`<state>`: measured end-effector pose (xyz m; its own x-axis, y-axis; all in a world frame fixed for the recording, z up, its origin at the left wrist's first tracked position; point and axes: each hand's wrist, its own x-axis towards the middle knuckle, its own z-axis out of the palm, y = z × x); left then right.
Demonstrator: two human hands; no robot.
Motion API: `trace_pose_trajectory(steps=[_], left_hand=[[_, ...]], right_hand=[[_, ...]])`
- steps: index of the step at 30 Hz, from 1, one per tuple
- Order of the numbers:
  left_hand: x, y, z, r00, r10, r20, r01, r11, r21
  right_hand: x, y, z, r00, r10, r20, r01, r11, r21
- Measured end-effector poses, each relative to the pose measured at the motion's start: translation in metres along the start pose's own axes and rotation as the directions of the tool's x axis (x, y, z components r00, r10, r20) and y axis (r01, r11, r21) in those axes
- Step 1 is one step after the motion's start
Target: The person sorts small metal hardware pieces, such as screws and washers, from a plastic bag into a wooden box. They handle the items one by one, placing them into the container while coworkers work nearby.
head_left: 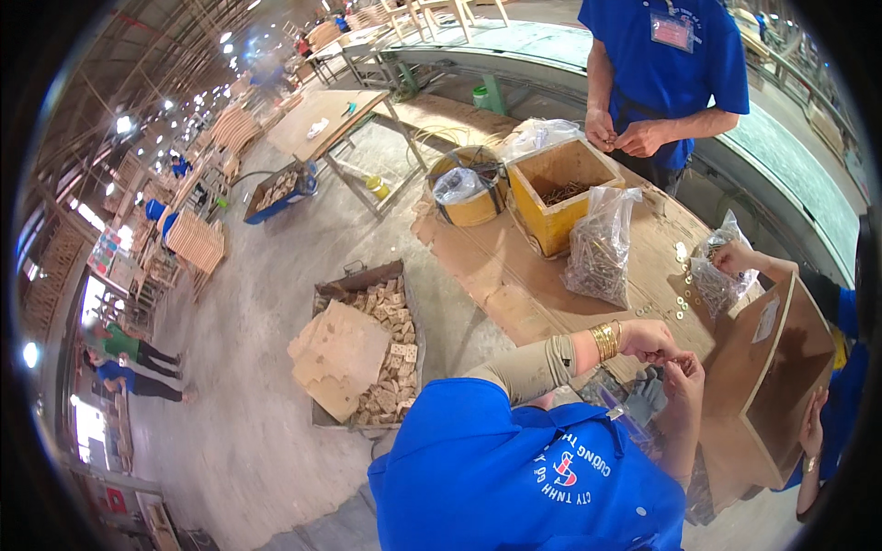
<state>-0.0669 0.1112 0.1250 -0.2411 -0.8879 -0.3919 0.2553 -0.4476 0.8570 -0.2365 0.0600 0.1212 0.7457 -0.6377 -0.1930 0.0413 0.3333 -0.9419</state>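
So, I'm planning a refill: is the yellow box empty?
No, a heap of small fasteners lies inside the yellow box.

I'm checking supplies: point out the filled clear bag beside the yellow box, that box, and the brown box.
Clear bag (601, 253), head view: middle of its side.
Yellow box (562, 226), head view: front outer wall.
Brown box (738, 390), head view: outer wall.

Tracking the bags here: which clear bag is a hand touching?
The rightmost bag, beside the brown box: a hand touches its top; none touches the larger bag by the yellow box.
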Motion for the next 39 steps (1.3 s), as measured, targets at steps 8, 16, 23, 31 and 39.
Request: trace_pose_trajectory(steps=[8, 16, 23, 31, 39], left_hand=[[-0.005, -0.018, -0.019, 0.993, 0.085, -0.087, -0.105, 0.960, -0.261], [-0.013, 0.022, 0.009, 0.984, 0.167, -0.056, -0.175, 0.964, -0.202], [0.022, 0.066, 0.058, 0.925, 0.376, -0.062, -0.376, 0.927, 0.012], [0.058, 0.104, 0.136, 0.873, 0.486, 0.038, -0.488, 0.870, 0.077], [0.083, 0.107, 0.156, 0.930, 0.361, 0.071, -0.364, 0.931, 0.034]], right_hand=[[0.007, 0.004, -0.017, 0.970, -0.180, -0.162, 0.177, 0.984, -0.035], [-0.019, -0.042, -0.002, 0.945, -0.210, -0.250, 0.222, 0.975, 0.020], [-0.043, -0.092, -0.010, 0.683, -0.624, -0.380, 0.548, 0.781, -0.298], [-0.066, -0.127, -0.080, 0.348, -0.872, -0.345, 0.344, 0.461, -0.818], [-0.081, -0.146, -0.079, 0.389, -0.882, -0.266, 0.300, 0.394, -0.869]])
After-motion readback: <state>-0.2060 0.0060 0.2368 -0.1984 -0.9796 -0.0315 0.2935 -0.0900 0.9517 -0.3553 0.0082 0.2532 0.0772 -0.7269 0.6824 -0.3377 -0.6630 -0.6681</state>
